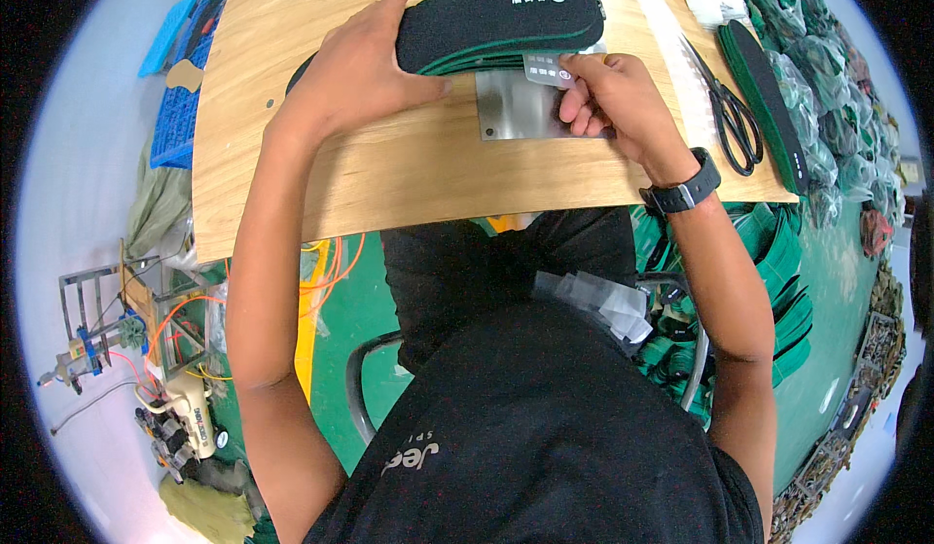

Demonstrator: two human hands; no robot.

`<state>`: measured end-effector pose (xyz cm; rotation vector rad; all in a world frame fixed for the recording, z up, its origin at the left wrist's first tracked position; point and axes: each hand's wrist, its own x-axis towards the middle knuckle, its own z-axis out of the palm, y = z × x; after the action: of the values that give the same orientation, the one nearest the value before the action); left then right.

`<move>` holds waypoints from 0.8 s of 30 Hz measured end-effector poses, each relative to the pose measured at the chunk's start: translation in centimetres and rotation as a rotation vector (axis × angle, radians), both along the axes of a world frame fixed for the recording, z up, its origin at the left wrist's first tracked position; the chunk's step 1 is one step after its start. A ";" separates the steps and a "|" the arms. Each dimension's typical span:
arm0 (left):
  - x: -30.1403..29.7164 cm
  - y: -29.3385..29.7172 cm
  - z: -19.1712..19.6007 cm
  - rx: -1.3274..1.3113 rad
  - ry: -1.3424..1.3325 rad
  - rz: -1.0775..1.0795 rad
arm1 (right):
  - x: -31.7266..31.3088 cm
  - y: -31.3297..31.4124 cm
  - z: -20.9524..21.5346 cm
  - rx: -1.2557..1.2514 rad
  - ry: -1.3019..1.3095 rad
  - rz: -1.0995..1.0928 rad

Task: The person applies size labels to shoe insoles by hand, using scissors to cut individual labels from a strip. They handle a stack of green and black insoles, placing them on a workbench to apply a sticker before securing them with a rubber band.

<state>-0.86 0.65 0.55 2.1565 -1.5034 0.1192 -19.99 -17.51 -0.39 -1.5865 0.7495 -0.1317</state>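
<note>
A stack of black insoles with green undersides (496, 18) lies across the far part of the wooden table. My left hand (360, 67) lies over its left part and holds it, thumb along the near side and fingers toward the far side. White print marks the top insole's right end. Between thumb and fingertips my right hand (613, 96) pinches a small translucent film label (547, 69) with white marks, at the stack's near right edge. A shiny metal plate (516, 111) rests flat under that spot, partly covered by the hand.
Black scissors (735, 126) and another black-green insole (764, 106) lie at the table's right. Bagged goods (827, 77) are piled beyond it. Green pieces (778, 291) are heaped below right. Clear film strips (608, 306) sit on my lap. A blue basket (180, 106) stands at left.
</note>
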 end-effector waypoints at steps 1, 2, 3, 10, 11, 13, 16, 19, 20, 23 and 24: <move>0.1 -0.2 -0.4 0.006 -0.059 0.001 | -0.1 -0.1 -0.1 -0.011 -0.022 0.020; 0.2 -0.5 -0.7 0.020 -0.122 -0.010 | -0.3 0.0 -0.4 -0.014 -0.048 0.029; 0.2 -0.8 -0.8 0.033 -0.185 -0.023 | -0.4 0.2 -0.5 -0.003 -0.077 0.013; 1.1 -1.2 0.7 0.170 -0.073 0.016 | -2.7 -1.2 -1.4 0.172 -0.230 -0.236; 1.2 -1.1 0.9 0.159 -0.047 0.004 | -2.7 -1.1 -1.3 0.175 -0.227 -0.239; 1.6 -0.8 1.2 0.138 0.011 0.006 | -2.5 -1.0 -1.1 0.156 -0.219 -0.222; 2.4 0.1 0.7 0.022 0.163 0.052 | -2.3 -0.9 -1.1 0.120 -0.224 -0.203; 2.5 0.7 0.5 -0.210 0.413 0.067 | -1.2 0.3 -0.8 -0.013 -0.144 -0.139; 2.5 1.0 0.6 -0.237 0.450 0.093 | -0.6 0.7 -0.9 -0.050 -0.123 -0.100; 2.9 1.8 0.3 -0.393 0.586 0.130 | 0.2 0.3 -0.5 -0.105 -0.016 -0.030; 3.0 2.0 0.3 -0.386 0.583 0.145 | 0.1 -0.2 -0.6 -0.111 0.009 -0.009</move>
<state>2.18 2.66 0.88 1.7751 -0.9062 -0.1496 -19.94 -17.69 -0.96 -1.6901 0.7675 -0.1753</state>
